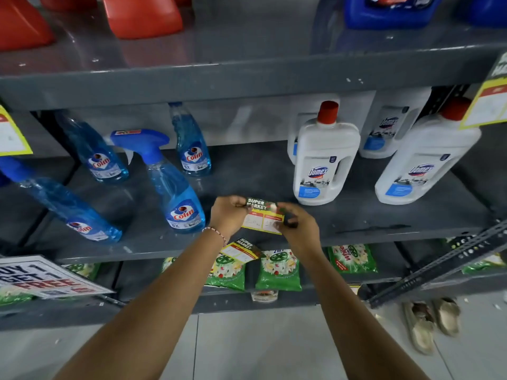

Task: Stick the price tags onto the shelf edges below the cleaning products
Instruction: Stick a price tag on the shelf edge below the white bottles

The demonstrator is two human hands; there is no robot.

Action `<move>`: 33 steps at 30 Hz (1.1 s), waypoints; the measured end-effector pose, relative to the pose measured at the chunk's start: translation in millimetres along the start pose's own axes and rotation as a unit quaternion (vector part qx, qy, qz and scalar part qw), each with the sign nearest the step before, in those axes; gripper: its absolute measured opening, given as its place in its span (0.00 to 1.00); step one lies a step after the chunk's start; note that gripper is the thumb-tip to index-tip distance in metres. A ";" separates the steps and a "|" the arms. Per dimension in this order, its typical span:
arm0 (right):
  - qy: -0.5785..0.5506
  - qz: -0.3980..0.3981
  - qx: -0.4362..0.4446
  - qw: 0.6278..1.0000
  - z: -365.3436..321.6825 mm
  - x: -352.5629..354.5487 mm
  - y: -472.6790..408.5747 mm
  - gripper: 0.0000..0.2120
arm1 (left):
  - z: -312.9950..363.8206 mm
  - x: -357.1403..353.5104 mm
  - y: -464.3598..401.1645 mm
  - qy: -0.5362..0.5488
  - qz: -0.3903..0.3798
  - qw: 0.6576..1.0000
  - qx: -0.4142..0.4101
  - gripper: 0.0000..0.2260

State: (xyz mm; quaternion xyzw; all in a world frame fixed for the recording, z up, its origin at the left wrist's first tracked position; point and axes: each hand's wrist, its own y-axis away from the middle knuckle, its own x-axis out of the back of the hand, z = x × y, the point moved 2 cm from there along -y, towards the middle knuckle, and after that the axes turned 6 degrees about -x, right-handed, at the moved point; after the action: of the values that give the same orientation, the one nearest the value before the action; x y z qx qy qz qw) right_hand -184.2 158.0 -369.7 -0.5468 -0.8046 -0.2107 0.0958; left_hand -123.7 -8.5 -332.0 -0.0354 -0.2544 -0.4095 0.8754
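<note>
Both hands hold one yellow-and-green "Super Market" price tag (pixel 262 216) flat just above the front of the grey middle shelf (pixel 384 229). My left hand (pixel 229 215) pinches its upper left corner, and my right hand (pixel 297 223) grips its right side. A second price tag (pixel 241 250) hangs tilted on that shelf's front edge, just below my left wrist. Blue Colin spray bottles (pixel 178 193) stand to the left of the hands. White Domex bottles (pixel 323 160) with red caps stand to the right.
Yellow tags hang from the upper shelf edge at far left (pixel 11 135) and far right (pixel 488 105). Green detergent packets (pixel 279 272) fill the lower shelf. A "Buy 1 Get 1 Free" sign (pixel 44 278) sits low left. A loose metal rail (pixel 439 264) and sandals (pixel 430 322) lie at right.
</note>
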 end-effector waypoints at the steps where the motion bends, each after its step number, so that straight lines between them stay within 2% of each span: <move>1: -0.039 0.009 0.005 0.999 1.1 7.4 4.6 0.22 | 5.0 -1.2 6.1 0.010 -0.012 1.000 -0.007 0.08; 3: -0.099 0.024 0.021 0.995 5.8 24.7 15.1 0.20 | 14.9 -9.8 20.7 0.029 -0.036 0.999 -0.019 0.07; 5: -0.109 0.052 0.027 0.992 15.1 46.7 24.8 0.18 | 22.1 -27.7 34.5 0.008 -0.061 0.997 -0.041 0.03; 9: -0.022 0.128 -0.001 0.992 45.5 99.6 36.5 0.13 | 33.0 -85.1 61.1 -0.050 -0.140 0.985 -0.087 0.04; 11: -0.030 0.144 -0.017 0.989 66.9 119.1 34.9 0.13 | 36.8 -116.4 74.0 -0.081 -0.163 0.976 -0.120 0.02; 13: -0.051 0.150 -0.029 0.987 85.1 133.2 33.9 0.13 | 39.3 -143.8 83.4 -0.104 -0.166 0.969 -0.152 0.05; 18: -0.111 0.180 -0.039 0.977 110.8 156.1 28.6 0.11 | 36.2 -193.3 90.3 -0.116 -0.168 0.964 -0.169 0.11; 22: -0.128 0.178 -0.037 0.975 121.4 164.5 16.7 0.07 | 31.3 -210.5 90.5 -0.115 -0.154 0.967 -0.166 0.12; 29: -0.115 0.191 -0.049 0.973 126.0 164.2 4.2 0.04 | 35.0 -219.7 92.1 -0.153 -0.130 0.962 -0.183 0.15; 33: -0.092 0.256 -0.053 0.961 120.8 164.5 2.8 0.11 | 41.1 -216.1 90.3 -0.207 -0.141 0.945 -0.208 0.19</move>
State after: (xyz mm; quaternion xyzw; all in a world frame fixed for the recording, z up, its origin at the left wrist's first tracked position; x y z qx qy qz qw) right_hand -235.5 350.6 -413.6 -0.7561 -0.6304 -0.1705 0.0428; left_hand -190.1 213.5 -385.6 -0.2649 -0.3414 -0.5560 0.7100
